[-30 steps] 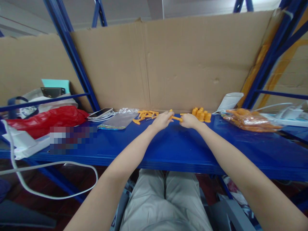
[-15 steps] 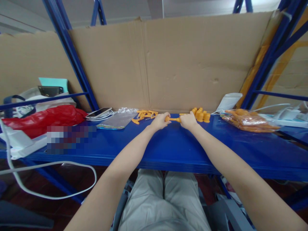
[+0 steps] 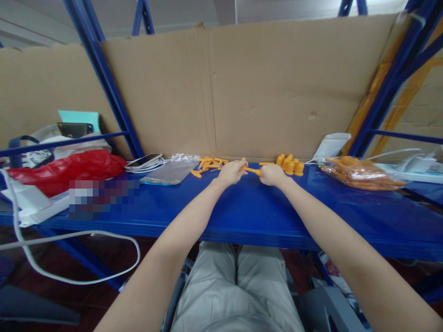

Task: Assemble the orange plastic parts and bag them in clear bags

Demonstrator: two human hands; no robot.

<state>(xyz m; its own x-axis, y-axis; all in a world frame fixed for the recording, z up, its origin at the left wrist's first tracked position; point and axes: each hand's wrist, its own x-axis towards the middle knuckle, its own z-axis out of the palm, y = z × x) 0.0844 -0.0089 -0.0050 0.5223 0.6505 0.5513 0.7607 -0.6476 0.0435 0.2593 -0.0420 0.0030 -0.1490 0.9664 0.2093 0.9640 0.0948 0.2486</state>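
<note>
My left hand (image 3: 231,172) and my right hand (image 3: 272,174) meet over the back of the blue shelf (image 3: 249,210). Both are closed on one ribbed orange plastic rod (image 3: 253,171) that spans the gap between them. Loose orange rods (image 3: 208,164) lie just left of my left hand. A cluster of orange caps (image 3: 290,164) stands just right of my right hand.
Brown cardboard (image 3: 242,87) walls off the shelf's back. At left lie a clear bag (image 3: 171,171), a phone with white cable (image 3: 143,162) and a red bag (image 3: 65,168). A clear bag of orange parts (image 3: 360,173) lies at right. Blue uprights frame the bay.
The hands stay together on the orange rod, shifting only slightly; the rod's visible stretch between them has changed a little.
</note>
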